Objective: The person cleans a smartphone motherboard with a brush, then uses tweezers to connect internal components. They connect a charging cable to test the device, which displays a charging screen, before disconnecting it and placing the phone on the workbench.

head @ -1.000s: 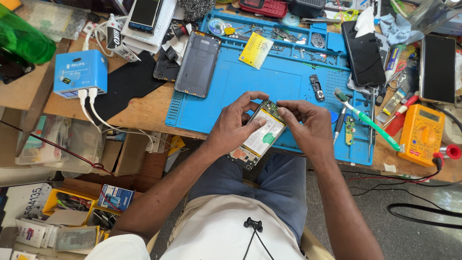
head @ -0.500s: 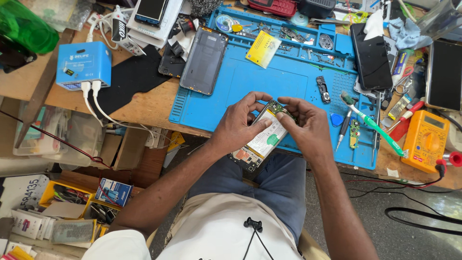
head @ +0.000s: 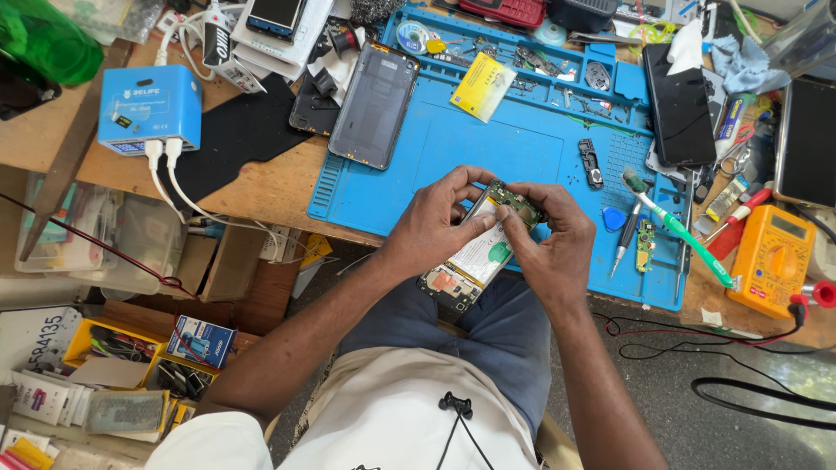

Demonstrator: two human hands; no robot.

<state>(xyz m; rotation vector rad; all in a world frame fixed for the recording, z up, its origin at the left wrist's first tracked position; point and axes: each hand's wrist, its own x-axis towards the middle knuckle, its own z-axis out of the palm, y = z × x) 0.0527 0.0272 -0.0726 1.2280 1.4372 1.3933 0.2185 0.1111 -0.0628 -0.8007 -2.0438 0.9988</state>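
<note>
**Opened phone held over the mat's near edge**

The scene is anchored by the blue work mat (head: 488,148), spread across the wooden counter (head: 252,187). Just off the mat's left edge, a dark square pad (head: 235,130) is seen, with a blue charger box (head: 150,109) beyond it, two white cables dropping from its front. On the mat's upper left corner a grey phone back cover (head: 376,104) is laid at a slant. At the mat's right edge a black phone (head: 679,104) lies face up, and further right of the mat an orange multimeter (head: 771,259) is parked.

Over the mat's near edge, the opened phone (head: 475,257) is held tilted, its insides facing up, its lower end hanging past the mat above the lap. It is clasped along its left side by the left hand (head: 435,222), thumb laid across the white battery area. The right hand (head: 553,248) is closed on the phone's top right corner, fingertips pressed at the green circuit board there; both grips are pinching the phone.

On the mat's right part, a green-handled tool (head: 684,235) lies diagonally, a small screwdriver (head: 624,239) just beside it. A yellow card (head: 481,87) rests near the mat's upper trays.
</note>
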